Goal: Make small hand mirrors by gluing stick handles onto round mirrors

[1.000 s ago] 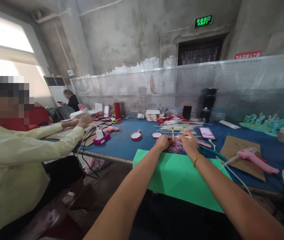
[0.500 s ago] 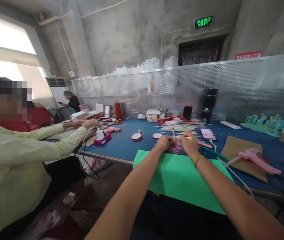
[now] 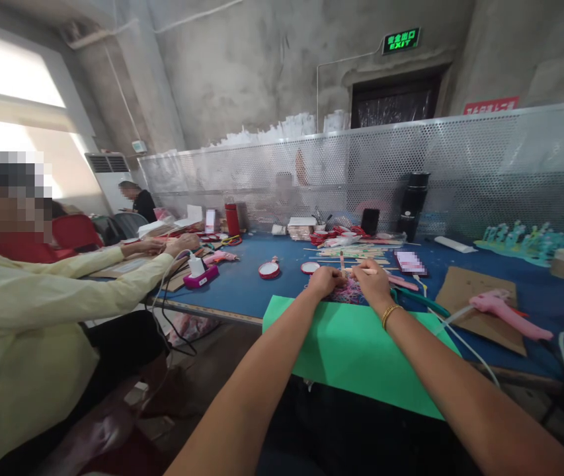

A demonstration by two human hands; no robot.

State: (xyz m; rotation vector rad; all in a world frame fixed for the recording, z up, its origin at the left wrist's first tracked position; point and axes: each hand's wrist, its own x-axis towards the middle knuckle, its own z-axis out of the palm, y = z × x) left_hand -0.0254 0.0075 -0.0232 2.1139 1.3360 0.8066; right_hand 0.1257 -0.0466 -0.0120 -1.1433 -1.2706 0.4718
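Observation:
My left hand (image 3: 327,282) is closed in a pinch over a tangle of pink and purple strands (image 3: 347,293); what lies between its fingertips is hidden. Right beside those fingertips a short, narrow stick (image 3: 342,260) points up, and I cannot tell whether they grip it. My right hand (image 3: 371,279), with a gold bracelet at the wrist, is closed around a thin pale stick (image 3: 369,271) lying nearly level. Below both hands a green sheet (image 3: 356,350) hangs over the table's front edge.
Thin wooden sticks (image 3: 356,252) lie behind my hands near a phone (image 3: 410,262). To the right, a pink glue gun (image 3: 510,314) rests on cardboard (image 3: 460,297). Round red-rimmed lids (image 3: 268,270) sit left. A co-worker in a yellow sleeve (image 3: 127,291) works at far left.
The view has shifted slightly. Both hands keep nearly the same place and grip over the strands. The co-worker's hands have moved a little.

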